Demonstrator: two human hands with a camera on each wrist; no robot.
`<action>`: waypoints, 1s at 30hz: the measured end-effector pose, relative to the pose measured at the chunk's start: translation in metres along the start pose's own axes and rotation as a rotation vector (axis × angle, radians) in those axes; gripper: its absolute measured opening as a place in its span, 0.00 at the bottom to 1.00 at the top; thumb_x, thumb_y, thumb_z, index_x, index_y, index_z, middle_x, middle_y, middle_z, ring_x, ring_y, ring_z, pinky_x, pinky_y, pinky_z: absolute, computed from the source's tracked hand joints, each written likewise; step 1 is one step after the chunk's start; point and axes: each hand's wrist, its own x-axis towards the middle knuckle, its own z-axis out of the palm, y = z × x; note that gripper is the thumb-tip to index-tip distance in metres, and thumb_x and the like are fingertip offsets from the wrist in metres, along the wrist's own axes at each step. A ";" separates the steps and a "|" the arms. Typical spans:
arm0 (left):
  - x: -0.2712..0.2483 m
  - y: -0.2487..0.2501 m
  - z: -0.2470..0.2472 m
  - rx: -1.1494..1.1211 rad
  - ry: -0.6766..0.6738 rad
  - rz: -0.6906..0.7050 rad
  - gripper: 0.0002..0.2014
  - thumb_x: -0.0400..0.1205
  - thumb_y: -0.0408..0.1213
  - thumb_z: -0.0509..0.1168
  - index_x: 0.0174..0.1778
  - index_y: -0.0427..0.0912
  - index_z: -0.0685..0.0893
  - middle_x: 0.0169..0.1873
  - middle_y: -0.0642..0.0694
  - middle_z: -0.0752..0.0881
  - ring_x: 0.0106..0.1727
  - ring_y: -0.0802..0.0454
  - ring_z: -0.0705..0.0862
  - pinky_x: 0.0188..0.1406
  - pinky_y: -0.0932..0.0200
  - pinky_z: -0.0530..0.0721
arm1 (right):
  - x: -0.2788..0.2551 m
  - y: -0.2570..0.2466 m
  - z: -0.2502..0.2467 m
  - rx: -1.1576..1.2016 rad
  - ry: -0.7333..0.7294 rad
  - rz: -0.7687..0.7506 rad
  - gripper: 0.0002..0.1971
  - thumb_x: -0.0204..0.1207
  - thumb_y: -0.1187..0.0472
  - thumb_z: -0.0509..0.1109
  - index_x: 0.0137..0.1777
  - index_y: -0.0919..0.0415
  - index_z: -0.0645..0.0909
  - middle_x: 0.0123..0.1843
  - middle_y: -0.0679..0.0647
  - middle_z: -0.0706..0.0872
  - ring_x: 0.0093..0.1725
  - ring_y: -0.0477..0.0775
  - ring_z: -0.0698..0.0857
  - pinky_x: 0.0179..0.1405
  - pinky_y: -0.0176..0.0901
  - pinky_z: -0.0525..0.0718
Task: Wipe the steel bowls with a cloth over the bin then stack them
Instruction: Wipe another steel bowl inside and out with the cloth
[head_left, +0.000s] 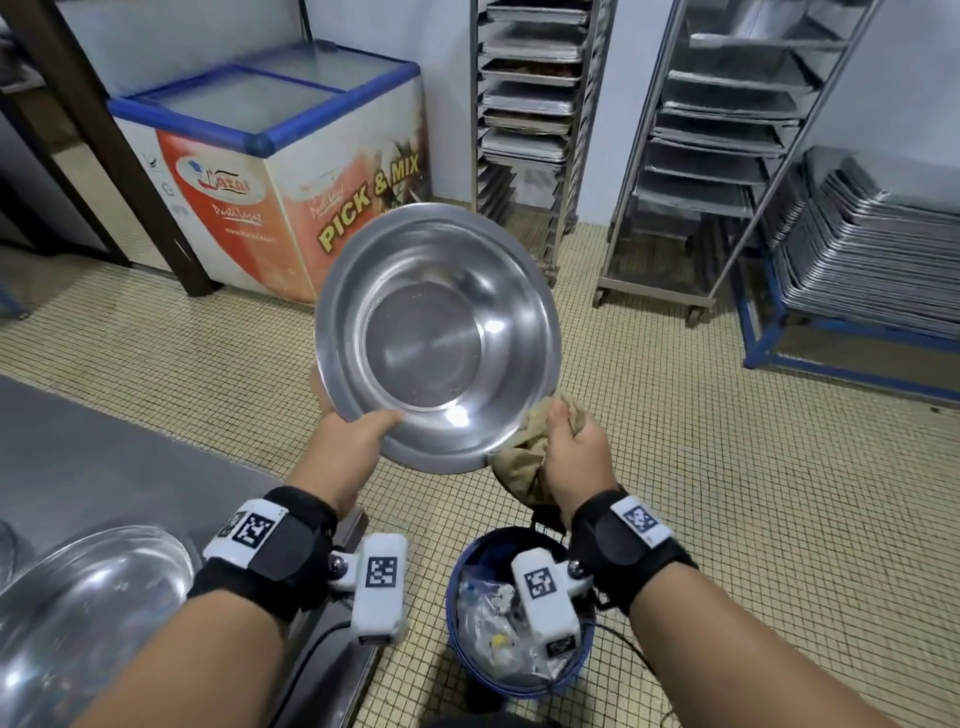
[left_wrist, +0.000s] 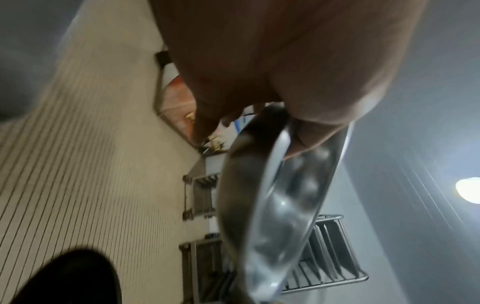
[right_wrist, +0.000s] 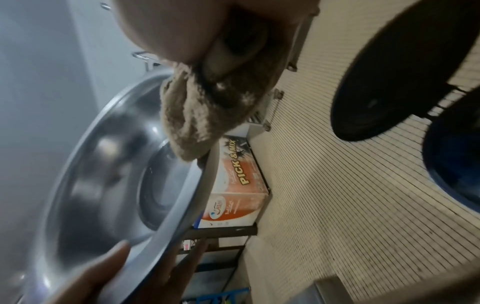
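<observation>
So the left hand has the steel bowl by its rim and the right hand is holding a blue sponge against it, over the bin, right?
Not quite: the right hand grips a bunched tan cloth, not a blue sponge, as the head view shows. The rest stands: the left hand holds the round steel bowl by its rim, above the blue bin.

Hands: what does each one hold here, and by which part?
The left hand grips the steel bowl by its near rim, thumb inside. The right hand clutches a bunched brown cloth against the rim's lower right edge.
</observation>
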 end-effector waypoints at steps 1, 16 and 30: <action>0.000 0.001 -0.004 0.082 0.033 0.062 0.17 0.84 0.38 0.71 0.64 0.33 0.79 0.47 0.43 0.88 0.44 0.49 0.85 0.42 0.56 0.81 | 0.002 -0.008 -0.003 -0.020 0.006 -0.047 0.12 0.91 0.48 0.57 0.52 0.48 0.82 0.50 0.56 0.92 0.48 0.55 0.93 0.47 0.50 0.93; 0.008 0.049 -0.031 -0.212 -0.202 0.081 0.15 0.88 0.46 0.65 0.64 0.41 0.86 0.46 0.43 0.93 0.42 0.47 0.92 0.42 0.54 0.91 | 0.020 -0.045 -0.046 -0.245 -0.009 -0.410 0.12 0.90 0.58 0.61 0.65 0.61 0.82 0.46 0.51 0.89 0.37 0.35 0.88 0.35 0.28 0.83; -0.015 0.008 0.029 -0.313 -0.015 -0.082 0.13 0.89 0.35 0.64 0.67 0.32 0.80 0.48 0.42 0.88 0.52 0.50 0.88 0.58 0.55 0.87 | -0.012 0.022 0.019 -0.052 -0.131 0.209 0.21 0.88 0.43 0.59 0.55 0.59 0.85 0.53 0.59 0.93 0.56 0.60 0.91 0.66 0.63 0.87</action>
